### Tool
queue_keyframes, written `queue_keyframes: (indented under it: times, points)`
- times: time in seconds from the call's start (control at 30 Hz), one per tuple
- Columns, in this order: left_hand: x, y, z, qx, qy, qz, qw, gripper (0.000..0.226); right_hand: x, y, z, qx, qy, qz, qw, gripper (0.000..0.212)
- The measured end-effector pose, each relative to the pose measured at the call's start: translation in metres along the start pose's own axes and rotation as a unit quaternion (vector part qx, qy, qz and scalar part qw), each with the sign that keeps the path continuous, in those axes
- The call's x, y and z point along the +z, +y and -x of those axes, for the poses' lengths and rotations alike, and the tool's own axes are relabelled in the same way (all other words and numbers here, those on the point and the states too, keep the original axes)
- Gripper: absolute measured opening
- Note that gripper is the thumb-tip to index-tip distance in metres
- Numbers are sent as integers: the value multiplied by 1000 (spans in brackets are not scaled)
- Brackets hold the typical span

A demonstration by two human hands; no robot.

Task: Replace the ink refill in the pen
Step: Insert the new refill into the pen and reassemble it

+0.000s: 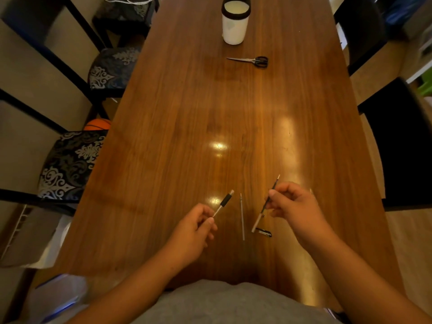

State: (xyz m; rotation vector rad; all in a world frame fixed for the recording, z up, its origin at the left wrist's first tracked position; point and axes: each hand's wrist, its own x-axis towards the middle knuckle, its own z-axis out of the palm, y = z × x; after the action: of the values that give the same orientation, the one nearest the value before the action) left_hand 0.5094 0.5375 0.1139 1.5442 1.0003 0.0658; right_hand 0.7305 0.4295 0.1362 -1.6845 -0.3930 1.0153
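Observation:
My left hand (195, 226) pinches the lower end of a pen barrel (225, 201) with a black grip, its open end pointing up and away. My right hand (291, 202) holds a thin dark ink refill (274, 187) between thumb and fingers, its pale tip aimed away from me. A second thin grey refill (242, 216) lies on the wooden table (187, 113) between my hands. A pale tube-shaped pen part (257, 222) rests just below my right hand, next to a small black clip piece (264, 232).
Black-handled scissors (253, 61) lie farther up the table, and a white cup with a dark rim (235, 21) stands behind them. Patterned chairs (67, 164) line the left side, a dark chair (402, 141) the right. An orange ball (97, 124) sits on the floor.

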Motion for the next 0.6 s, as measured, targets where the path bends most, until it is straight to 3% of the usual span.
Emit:
queue_keyframes:
  times: [0.23,0.6]
  points:
    - [-9,33,26,50,-41,71,995,20,-3,-57,9,-50,21,-185,981,19]
    - [-8,44,34,69,-54,86,992,21,1,-73,19,-54,42,-192,979,12]
